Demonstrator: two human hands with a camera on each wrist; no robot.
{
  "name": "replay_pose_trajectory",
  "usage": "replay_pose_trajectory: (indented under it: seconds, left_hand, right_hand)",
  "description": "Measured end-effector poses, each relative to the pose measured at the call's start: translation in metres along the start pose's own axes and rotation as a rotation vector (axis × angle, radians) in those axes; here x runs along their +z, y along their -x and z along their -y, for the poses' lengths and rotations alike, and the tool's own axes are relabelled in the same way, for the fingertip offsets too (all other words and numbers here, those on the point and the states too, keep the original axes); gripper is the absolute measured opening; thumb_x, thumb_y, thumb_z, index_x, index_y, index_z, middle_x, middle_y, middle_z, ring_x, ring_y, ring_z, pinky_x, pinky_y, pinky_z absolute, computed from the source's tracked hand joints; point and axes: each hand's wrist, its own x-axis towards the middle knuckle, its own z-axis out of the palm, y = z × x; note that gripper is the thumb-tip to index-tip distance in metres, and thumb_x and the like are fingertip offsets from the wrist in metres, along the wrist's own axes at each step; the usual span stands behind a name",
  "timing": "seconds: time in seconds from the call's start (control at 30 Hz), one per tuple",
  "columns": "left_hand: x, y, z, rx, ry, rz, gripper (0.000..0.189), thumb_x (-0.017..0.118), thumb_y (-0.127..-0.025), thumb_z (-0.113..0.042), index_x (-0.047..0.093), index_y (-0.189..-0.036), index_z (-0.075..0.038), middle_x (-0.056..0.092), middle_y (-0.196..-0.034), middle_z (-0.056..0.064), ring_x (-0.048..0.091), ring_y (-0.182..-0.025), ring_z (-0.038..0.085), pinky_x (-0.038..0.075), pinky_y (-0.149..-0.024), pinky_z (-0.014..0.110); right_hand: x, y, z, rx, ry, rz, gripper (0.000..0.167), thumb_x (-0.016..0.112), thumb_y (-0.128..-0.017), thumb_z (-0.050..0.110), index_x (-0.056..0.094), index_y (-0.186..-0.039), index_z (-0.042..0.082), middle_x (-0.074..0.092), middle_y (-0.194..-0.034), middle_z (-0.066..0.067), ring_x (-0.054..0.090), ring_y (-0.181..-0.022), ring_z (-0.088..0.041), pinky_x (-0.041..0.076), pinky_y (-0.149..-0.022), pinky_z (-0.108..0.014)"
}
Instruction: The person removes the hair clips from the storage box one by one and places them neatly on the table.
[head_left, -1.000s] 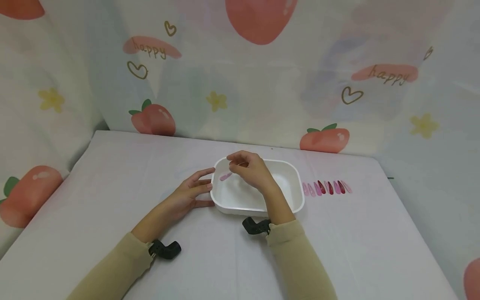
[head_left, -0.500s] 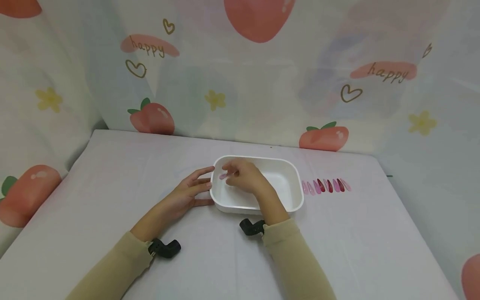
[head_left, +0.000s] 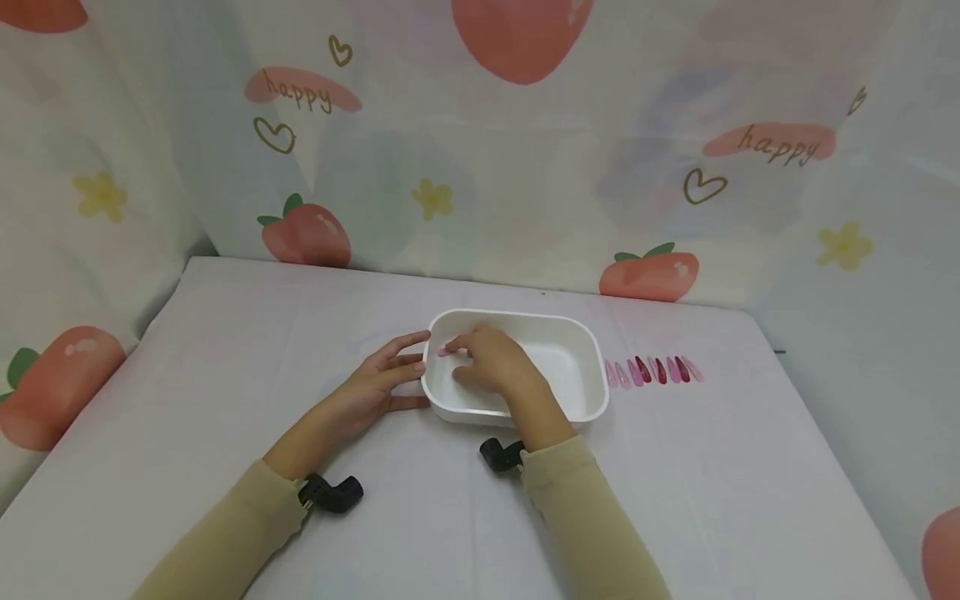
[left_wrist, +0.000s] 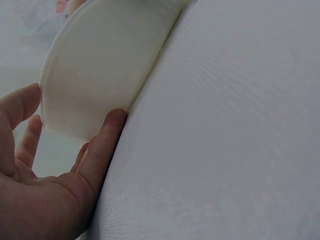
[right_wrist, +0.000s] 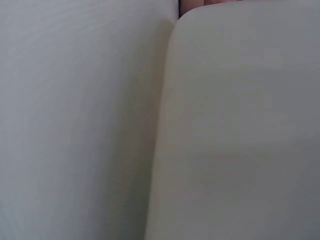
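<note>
A white rectangular tray [head_left: 558, 367] stands on the white-covered table in the head view. My left hand [head_left: 375, 383] has its fingers spread against the tray's left end; in the left wrist view the fingertips [left_wrist: 116, 117] touch the outer wall and rim. My right hand [head_left: 491, 360] reaches down inside the tray, index finger out and thumb apart from it. By that fingertip lies a pink snap hair clip [head_left: 442, 352], partly hidden; whether the finger touches it I cannot tell. The right wrist view is mostly filled by the tray's wall [right_wrist: 240, 125].
Right of the tray, several pink and red snap hair clips [head_left: 652, 371] lie side by side in a row. A printed cloth backdrop [head_left: 510, 192] rises behind the table [head_left: 420, 517] and along its sides.
My right hand has lowered into the tray and shifted left to the pink hair clip, its thumb and index finger parting. My left hand stays at the tray's end.
</note>
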Motion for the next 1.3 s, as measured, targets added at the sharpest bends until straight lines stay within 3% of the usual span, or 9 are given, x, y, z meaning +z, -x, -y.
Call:
replay_pose_trajectory:
  seconds: [0.27, 0.47, 0.57, 0.73, 0.9, 0.97, 1.03, 1.23, 1.3]
  left_hand:
    - [0.000, 0.000, 0.000, -0.009, -0.007, -0.013, 0.057, 0.058, -0.102, -0.015, 0.036, -0.153, -0.024, 0.036, -0.153, 0.016, 0.050, -0.131, 0.036, 0.054, -0.096, 0.054]
    - [0.001, 0.000, 0.001, -0.013, -0.003, -0.013, 0.056, 0.056, -0.102, -0.014, 0.036, -0.154, -0.024, 0.036, -0.153, 0.016, 0.050, -0.131, 0.035, 0.053, -0.097, 0.054]
    - [0.000, -0.001, 0.002, -0.013, -0.012, -0.013, 0.056, 0.057, -0.102, -0.015, 0.036, -0.153, -0.024, 0.037, -0.152, 0.016, 0.050, -0.131, 0.036, 0.054, -0.096, 0.053]
    - [0.000, -0.002, 0.004, -0.024, -0.020, -0.016, 0.056, 0.057, -0.102, -0.017, 0.035, -0.154, -0.024, 0.036, -0.152, 0.016, 0.048, -0.133, 0.037, 0.053, -0.097, 0.054]
    - [0.002, -0.002, 0.005, -0.035, -0.040, -0.036, 0.059, 0.060, -0.101, -0.014, 0.036, -0.153, -0.026, 0.038, -0.152, 0.017, 0.048, -0.132, 0.037, 0.053, -0.097, 0.054]
    - [0.003, -0.001, 0.004, -0.027, -0.051, -0.035, 0.061, 0.060, -0.100, -0.011, 0.035, -0.153, -0.025, 0.038, -0.152, 0.018, 0.049, -0.132, 0.038, 0.053, -0.097, 0.054]
    - [0.003, -0.001, 0.003, -0.018, -0.061, -0.034, 0.062, 0.060, -0.099, -0.009, 0.035, -0.153, -0.025, 0.038, -0.152, 0.019, 0.050, -0.131, 0.038, 0.053, -0.097, 0.053]
    - [0.002, 0.000, -0.001, -0.003, -0.054, -0.025, 0.061, 0.060, -0.099, -0.008, 0.037, -0.152, -0.027, 0.038, -0.151, 0.018, 0.049, -0.132, 0.039, 0.053, -0.097, 0.054]
    - [0.001, 0.000, -0.001, -0.002, -0.054, -0.022, 0.061, 0.060, -0.099, -0.008, 0.037, -0.152, -0.026, 0.038, -0.151, 0.018, 0.048, -0.132, 0.039, 0.053, -0.097, 0.054]
  right_hand:
    - [0.001, 0.001, -0.001, 0.007, -0.005, -0.028, 0.012, 0.082, -0.081, 0.021, 0.073, -0.089, 0.018, 0.062, -0.095, -0.002, 0.056, -0.088, -0.020, 0.049, -0.085, -0.035]
    - [0.001, 0.000, -0.001, -0.007, -0.002, -0.036, 0.008, 0.079, -0.085, 0.025, 0.073, -0.082, 0.022, 0.061, -0.087, 0.000, 0.054, -0.083, -0.019, 0.047, -0.077, -0.034]
    - [0.002, -0.002, -0.003, -0.013, -0.055, -0.078, 0.009, 0.074, -0.089, 0.028, 0.072, -0.082, 0.022, 0.064, -0.089, 0.001, 0.055, -0.084, -0.018, 0.047, -0.076, -0.033]
    - [-0.004, 0.000, -0.008, 0.006, -0.296, -0.175, 0.009, 0.072, -0.091, 0.026, 0.069, -0.087, 0.018, 0.070, -0.092, 0.003, 0.064, -0.084, -0.015, 0.053, -0.074, -0.031]
    - [-0.019, 0.008, -0.018, 0.028, -0.631, -0.256, 0.010, 0.068, -0.091, 0.011, 0.066, -0.100, 0.008, 0.069, -0.093, -0.007, 0.067, -0.076, -0.021, 0.059, -0.067, -0.032]
    - [-0.024, 0.012, -0.023, 0.042, -0.703, -0.250, 0.016, 0.063, -0.092, 0.009, 0.066, -0.107, 0.005, 0.067, -0.094, -0.011, 0.067, -0.075, -0.024, 0.061, -0.068, -0.033]
    - [-0.026, 0.014, -0.026, 0.054, -0.679, -0.207, 0.021, 0.061, -0.093, 0.010, 0.067, -0.113, 0.006, 0.067, -0.097, -0.012, 0.066, -0.081, -0.025, 0.060, -0.072, -0.034]
    - [-0.019, 0.011, -0.025, -0.007, -0.244, 0.076, 0.035, 0.073, -0.087, 0.015, 0.070, -0.121, 0.020, 0.065, -0.111, -0.006, 0.060, -0.100, -0.022, 0.051, -0.088, -0.036]
    - [-0.014, 0.010, -0.022, -0.022, -0.167, 0.136, 0.039, 0.075, -0.082, 0.012, 0.070, -0.120, 0.021, 0.063, -0.109, -0.006, 0.058, -0.100, -0.022, 0.050, -0.089, -0.036]
